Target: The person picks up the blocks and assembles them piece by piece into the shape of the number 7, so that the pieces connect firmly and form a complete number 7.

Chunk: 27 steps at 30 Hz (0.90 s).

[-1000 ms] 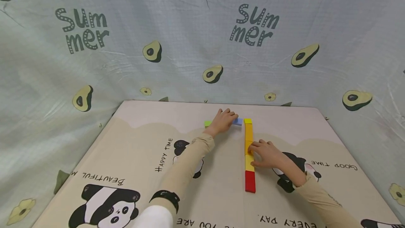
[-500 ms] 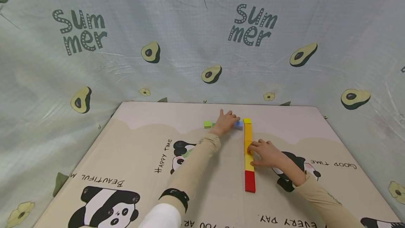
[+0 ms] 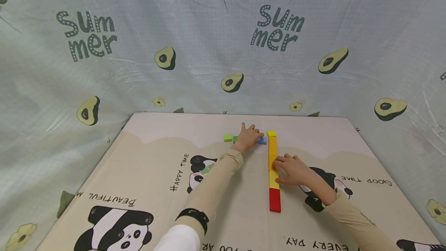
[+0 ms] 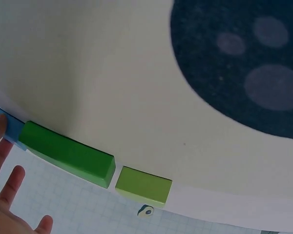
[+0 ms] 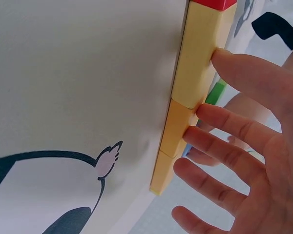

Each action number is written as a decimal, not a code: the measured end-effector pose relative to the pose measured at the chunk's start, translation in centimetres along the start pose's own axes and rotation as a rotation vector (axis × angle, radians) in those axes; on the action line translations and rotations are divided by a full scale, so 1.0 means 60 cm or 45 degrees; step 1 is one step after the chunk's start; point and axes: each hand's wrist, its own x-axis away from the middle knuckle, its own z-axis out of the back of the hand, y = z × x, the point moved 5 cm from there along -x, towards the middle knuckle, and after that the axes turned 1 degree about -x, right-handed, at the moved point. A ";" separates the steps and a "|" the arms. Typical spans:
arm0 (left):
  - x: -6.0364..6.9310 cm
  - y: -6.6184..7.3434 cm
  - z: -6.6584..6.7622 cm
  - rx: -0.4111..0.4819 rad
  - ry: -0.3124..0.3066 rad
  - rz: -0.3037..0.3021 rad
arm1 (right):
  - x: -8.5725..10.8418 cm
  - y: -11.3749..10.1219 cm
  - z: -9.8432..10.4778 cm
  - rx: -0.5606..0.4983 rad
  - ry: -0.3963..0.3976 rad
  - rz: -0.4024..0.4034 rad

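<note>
Near the far edge, my left hand [image 3: 247, 138] pinches a blue block [image 3: 262, 141] between thumb and finger, its other fingers spread. A dark green block [image 4: 71, 151] meets the blue one's end in the left wrist view, and a short light green block [image 4: 144, 185] lies just past it with a small gap. My right hand [image 3: 293, 170] has its fingers extended against the side of a column of blocks. Thumb and fingers touch the pale yellow block [image 5: 200, 53] and the orange block [image 5: 178, 124]. A red block [image 3: 275, 200] forms the near end, a small yellow block [image 3: 271, 133] the far end.
All the blocks lie on a table with a panda-print cover [image 3: 146, 173]. Behind it hangs a pale avocado-print cloth [image 3: 195, 76], close to the table's far edge. Another orange block [image 3: 273, 146] stands in the column beyond the right hand.
My left hand has shifted slightly right, and the blue block has come a little nearer along the column's side. More of the dark green block shows. The right hand has stayed put.
</note>
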 end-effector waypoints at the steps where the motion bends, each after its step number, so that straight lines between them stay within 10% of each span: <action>1: 0.000 0.000 0.000 0.003 0.006 -0.002 | 0.000 0.000 0.000 0.002 0.002 0.000; 17: 0.036 -0.006 -0.004 -0.032 0.032 -0.259 | 0.002 -0.001 0.003 -0.013 0.010 0.014; 27: 0.053 -0.009 -0.009 0.055 0.027 -0.276 | 0.000 0.000 0.001 -0.010 0.010 0.027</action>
